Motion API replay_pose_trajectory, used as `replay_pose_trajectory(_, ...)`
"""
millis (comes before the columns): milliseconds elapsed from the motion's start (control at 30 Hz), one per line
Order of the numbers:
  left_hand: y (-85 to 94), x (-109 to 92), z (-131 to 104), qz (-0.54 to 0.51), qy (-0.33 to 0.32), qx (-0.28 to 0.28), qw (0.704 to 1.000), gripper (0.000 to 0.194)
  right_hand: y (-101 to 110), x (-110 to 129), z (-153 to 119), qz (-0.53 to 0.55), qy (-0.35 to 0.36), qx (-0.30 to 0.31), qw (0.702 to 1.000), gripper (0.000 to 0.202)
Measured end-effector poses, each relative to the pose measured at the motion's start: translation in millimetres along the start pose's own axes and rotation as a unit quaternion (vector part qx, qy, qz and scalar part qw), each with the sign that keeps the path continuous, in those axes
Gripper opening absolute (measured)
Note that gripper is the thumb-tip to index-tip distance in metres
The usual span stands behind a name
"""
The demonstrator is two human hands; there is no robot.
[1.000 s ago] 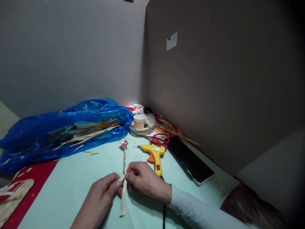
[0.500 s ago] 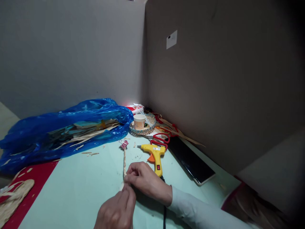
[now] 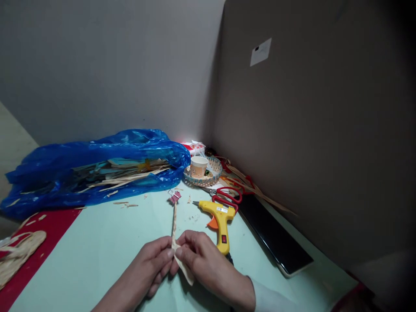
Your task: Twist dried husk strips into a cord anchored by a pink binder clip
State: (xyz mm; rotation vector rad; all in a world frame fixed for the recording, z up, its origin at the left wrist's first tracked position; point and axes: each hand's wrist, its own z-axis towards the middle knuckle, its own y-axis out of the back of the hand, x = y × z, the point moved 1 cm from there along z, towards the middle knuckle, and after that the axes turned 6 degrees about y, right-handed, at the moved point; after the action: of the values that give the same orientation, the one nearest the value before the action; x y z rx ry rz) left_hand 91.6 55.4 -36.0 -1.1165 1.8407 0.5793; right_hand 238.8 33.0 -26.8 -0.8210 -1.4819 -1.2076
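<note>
A narrow braid of pale dried-leaf strips (image 3: 174, 221) runs from a pink binder clip (image 3: 175, 197) toward me. Both hands meet at its near end. My left hand (image 3: 151, 264) pinches the braid there from the left, thumb against fingers. From the right, my right hand (image 3: 208, 266) pinches the same end, and a loose flat strip (image 3: 186, 273) hangs out below its thumb. Just beyond my right hand lies a yellow glue gun (image 3: 222, 221) with an orange trigger, its nozzle pointing left.
A blue plastic bag (image 3: 91, 151) of dried strips lies at the back left. Behind the glue gun are red-handled scissors (image 3: 224, 195) and a woven basket (image 3: 216, 171) holding a paper cup (image 3: 199, 167). A black tablet-like device (image 3: 276, 236) lies right; a woven sandal (image 3: 22, 253) sits far left.
My left hand has come up beside the right one, its thumb now on the braid. A loose strip shows below the right thumb. The view has shifted slightly.
</note>
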Motion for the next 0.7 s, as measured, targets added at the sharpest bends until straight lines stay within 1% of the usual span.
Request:
replay_pose_trajectory(67, -1.5, 1.4, 1.2, -0.008, -0.016, -0.007, 1.000, 0.030, 3.2, 5.4, -4.7, -0.112, 0.001, 0.005, 0.994, 0.017)
replay_pose_trajectory(133, -1.7, 2.1, 1.0, 0.007, -0.039, -0.023, 0.999, 0.028, 5.1, 12.1, -8.9, -0.226, -0.035, 0.010, 0.974, 0.022)
replay_pose_trajectory(200, -0.9, 3.4, 0.2, 0.054, -0.048, -0.063, 0.995, 0.028, 4.7, 17.5, -11.5, -0.313, -0.072, 0.028, 0.947, 0.023)
replay_pose_trajectory(233, -0.6, 4.1, -0.2, 0.084, -0.044, -0.084, 0.992, 0.029, 3.4, 18.9, -12.1, -0.347, -0.075, 0.041, 0.934, 0.020)
replay_pose_trajectory(267, -0.6, 4.6, -0.5, 0.110, -0.039, -0.101, 0.988, 0.032, 1.5, 19.3, -12.1, -0.377, -0.063, 0.054, 0.923, 0.015)
replay_pose_trajectory(300, -0.8, 4.7, -0.7, 0.130, -0.036, -0.111, 0.985, 0.035, -1.0, 18.4, -11.8, -0.401, -0.041, 0.067, 0.913, 0.011)
replay_pose_trajectory(367, -1.6, 3.5, -1.2, 0.142, -0.036, -0.119, 0.982, 0.038, -7.0, 12.5, -10.6, -0.440, 0.008, 0.079, 0.894, 0.015)
replay_pose_trajectory(433, -2.1, 1.1, -2.1, 0.124, -0.038, -0.121, 0.984, 0.035, -13.4, 2.6, -9.1, -0.474, 0.060, 0.083, 0.875, 0.021)
replay_pose_trajectory(500, -2.7, -1.4, -3.8, 0.089, -0.034, -0.112, 0.989, 0.030, -19.3, -7.9, -8.2, -0.501, 0.130, 0.082, 0.851, 0.026)
replay_pose_trajectory(567, -3.9, -2.7, -6.3, 0.029, -0.006, -0.094, 0.995, 0.028, -24.3, -15.1, -8.9, -0.519, 0.212, 0.061, 0.826, 0.026)
replay_pose_trajectory(600, -4.6, -2.5, -7.4, -0.006, 0.016, -0.091, 0.996, 0.028, -26.3, -16.9, -9.8, -0.529, 0.242, 0.041, 0.812, 0.024)
replay_pose_trajectory(667, -5.6, -0.1, -8.3, -0.063, 0.056, -0.104, 0.991, 0.031, -29.5, -16.6, -12.4, -0.561, 0.268, -0.008, 0.784, 0.019)
replay_pose_trajectory(700, -5.6, 1.8, -7.7, -0.074, 0.053, -0.111, 0.990, 0.033, -30.9, -14.9, -14.0, -0.576, 0.271, -0.029, 0.771, 0.017)
